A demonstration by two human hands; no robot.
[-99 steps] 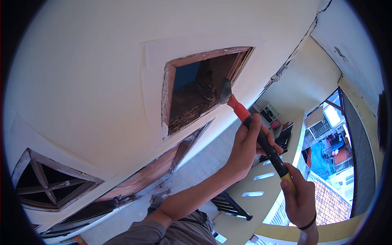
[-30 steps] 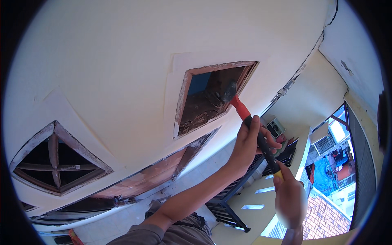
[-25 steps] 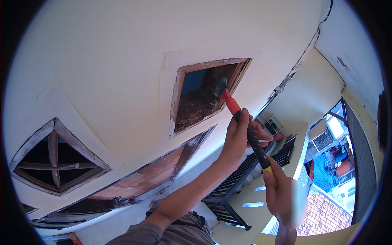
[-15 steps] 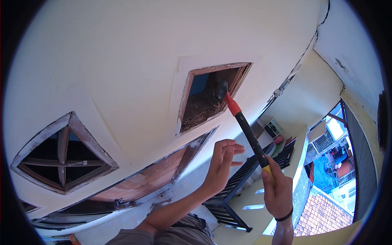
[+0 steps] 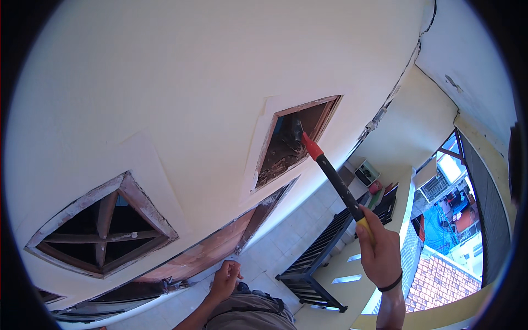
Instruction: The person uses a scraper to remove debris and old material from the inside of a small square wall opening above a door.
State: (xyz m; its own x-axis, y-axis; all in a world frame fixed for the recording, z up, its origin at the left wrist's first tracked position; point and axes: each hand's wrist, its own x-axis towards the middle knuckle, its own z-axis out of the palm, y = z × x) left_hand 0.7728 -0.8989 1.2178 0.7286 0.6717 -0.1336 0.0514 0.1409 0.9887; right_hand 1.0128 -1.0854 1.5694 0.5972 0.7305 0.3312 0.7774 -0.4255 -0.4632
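My right hand (image 5: pixel 380 248) grips the yellow end of a hammer (image 5: pixel 330 171) with a red and black handle, a black band on the wrist. The hammer's dark head reaches up into a diamond-shaped opening (image 5: pixel 291 142) with a broken wooden frame in the cream wall (image 5: pixel 165 88). My left hand (image 5: pixel 225 279) hangs low beside my body, fingers curled in with nothing in them, far below the hammer.
A second diamond vent (image 5: pixel 102 225) with intact wooden cross bars sits lower left. A reddish door frame (image 5: pixel 220 242) runs under both openings. Below lie a tiled floor, a black metal gate (image 5: pixel 319 258), boxes on a shelf (image 5: pixel 367 173), and a balcony railing at right.
My left hand let go of the hammer handle and dropped to my side. The right hand alone keeps the hammer raised at the opening. The view shifted right.
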